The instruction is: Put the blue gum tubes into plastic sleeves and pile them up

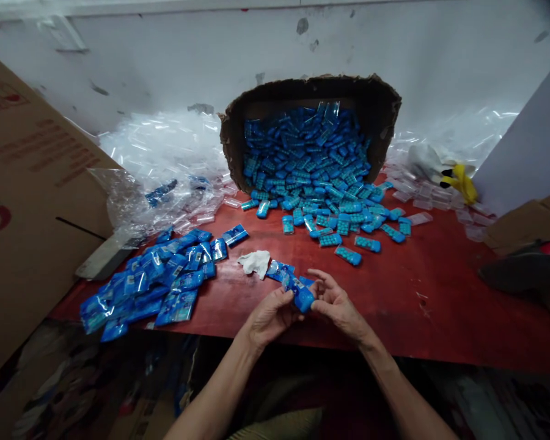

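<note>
Close to the table's front edge, my left hand (275, 313) is closed on a blue printed packet (288, 281), thumb on top. A small blue case (304, 299) shows its rounded end at the packet's right side; how far it sits inside is hard to make out. My right hand (340, 307) pinches that end with thumb and fingers, its index finger raised. Just behind the hands lie more blue packets (279, 269) and a crumpled white cloth (255, 264). A pile of blue packets (160, 278) spreads to the left.
A torn cardboard box (229, 146) lies on its side at the back, spilling blue cases (311, 159) onto the red table (417, 293). Clear plastic pieces (165, 140) heap behind on both sides. A large carton (36, 183) stands left; a yellow item (464, 182) lies right.
</note>
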`<state>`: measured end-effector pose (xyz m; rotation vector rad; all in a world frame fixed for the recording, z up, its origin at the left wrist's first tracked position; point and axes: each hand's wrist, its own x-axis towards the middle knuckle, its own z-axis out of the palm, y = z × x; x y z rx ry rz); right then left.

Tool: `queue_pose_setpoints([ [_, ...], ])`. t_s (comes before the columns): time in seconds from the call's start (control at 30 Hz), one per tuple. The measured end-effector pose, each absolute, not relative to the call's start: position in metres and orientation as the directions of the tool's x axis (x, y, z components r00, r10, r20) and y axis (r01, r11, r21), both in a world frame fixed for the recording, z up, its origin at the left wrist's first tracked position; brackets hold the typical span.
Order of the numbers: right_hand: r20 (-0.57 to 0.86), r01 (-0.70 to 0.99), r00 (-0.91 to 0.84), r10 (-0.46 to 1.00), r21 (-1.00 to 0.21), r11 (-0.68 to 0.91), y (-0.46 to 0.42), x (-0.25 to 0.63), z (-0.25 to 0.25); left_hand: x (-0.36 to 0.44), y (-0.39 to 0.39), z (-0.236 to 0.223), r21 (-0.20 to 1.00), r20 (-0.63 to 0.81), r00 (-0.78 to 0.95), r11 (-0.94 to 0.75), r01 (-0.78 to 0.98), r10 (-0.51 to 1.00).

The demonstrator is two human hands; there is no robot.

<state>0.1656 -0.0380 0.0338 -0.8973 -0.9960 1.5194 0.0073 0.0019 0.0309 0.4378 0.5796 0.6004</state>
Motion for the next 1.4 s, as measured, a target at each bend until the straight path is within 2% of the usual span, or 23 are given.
queue_pose_setpoints([
  [0.07, -0.033, -0.396, -0.235, 0.971, -0.909, -0.127, -0.036, 0.167, 0.04, 0.005, 0.004, 0.032, 0.55, -0.307, 0.738, 0.745, -0.377, 0.6],
  [0.17, -0.048, -0.336, -0.313, 0.948, -0.928, -0.158, -0.035, 0.17, 0.048, 0.005, 0.006, 0.034, 0.575, -0.253, 0.77, 0.731, -0.367, 0.586],
  [0.3, -0.059, -0.154, -0.29, 0.955, -0.982, -0.108, -0.038, 0.174, 0.053, 0.011, 0.004, 0.036, 0.577, -0.251, 0.727, 0.702, -0.417, 0.639],
  [0.4, -0.043, -0.084, -0.249, 0.968, -0.994, -0.066, -0.04, 0.172, 0.051, 0.014, 0.0, 0.039, 0.571, -0.279, 0.68, 0.687, -0.449, 0.678],
  [0.57, -0.059, -0.104, -0.241, 0.969, -0.991, -0.086, -0.042, 0.167, 0.047, 0.017, -0.008, 0.043, 0.592, -0.318, 0.619, 0.66, -0.461, 0.718],
  [0.73, 0.014, -0.023, -0.167, 0.986, -1.0, 0.01, -0.044, 0.165, 0.045, 0.019, -0.011, 0.047, 0.63, -0.342, 0.563, 0.628, -0.456, 0.752],
  [0.87, -0.028, -0.064, -0.175, 0.984, -0.997, -0.04, -0.045, 0.163, 0.037, 0.019, -0.012, 0.049, 0.622, -0.359, 0.572, 0.646, -0.443, 0.738],
  [1.1, -0.044, -0.116, -0.158, 0.986, -0.991, -0.063, -0.038, 0.157, 0.032, 0.006, -0.012, 0.052, 0.638, -0.309, 0.592, 0.623, -0.453, 0.745],
  [1.17, -0.035, -0.019, -0.093, 0.995, -0.999, -0.037, -0.033, 0.162, 0.03, -0.012, -0.003, 0.057, 0.628, -0.323, 0.492, 0.572, -0.527, 0.808],
  [1.27, 0.072, 0.312, 0.062, 0.995, -0.949, 0.049, -0.028, 0.175, 0.025, -0.057, 0.021, 0.071, 0.548, -0.304, 0.216, 0.356, -0.757, 0.928],
  [1.33, 0.147, 0.545, 0.052, 0.988, -0.833, 0.096, -0.027, 0.181, 0.021, -0.088, 0.038, 0.081, 0.481, -0.268, 0.037, 0.167, -0.861, 0.963],
  [1.4, 0.142, 0.72, -0.015, 0.99, -0.685, 0.109, -0.028, 0.181, 0.016, -0.108, 0.049, 0.086, 0.442, -0.277, -0.09, 0.044, -0.896, 0.956],
])
